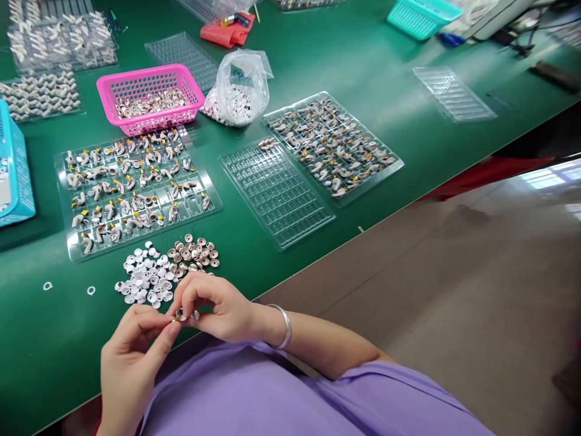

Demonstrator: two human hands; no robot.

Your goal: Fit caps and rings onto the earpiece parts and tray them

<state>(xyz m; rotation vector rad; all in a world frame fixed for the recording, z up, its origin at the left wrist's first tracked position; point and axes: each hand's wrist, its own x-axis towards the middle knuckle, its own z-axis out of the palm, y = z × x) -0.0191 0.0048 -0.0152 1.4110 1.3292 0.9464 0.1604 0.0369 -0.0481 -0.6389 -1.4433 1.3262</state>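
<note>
My left hand (131, 351) and my right hand (213, 306) meet at the table's near edge, both pinching a small metal part (182, 315) between fingertips. A silver bangle (284, 327) sits on my right wrist. Just beyond the hands lies a heap of small white discs (145, 278) and a heap of brownish ring caps (195, 251) on the green table (318, 54). Behind them is a clear tray (131, 188) holding several small beige parts.
A nearly empty clear tray (276, 191) and a filled one (331, 142) lie to the right. A pink basket (149, 97) of rings, a plastic bag (238, 85), a blue bin (16, 169), a teal basket (422, 15) and more trays stand farther back.
</note>
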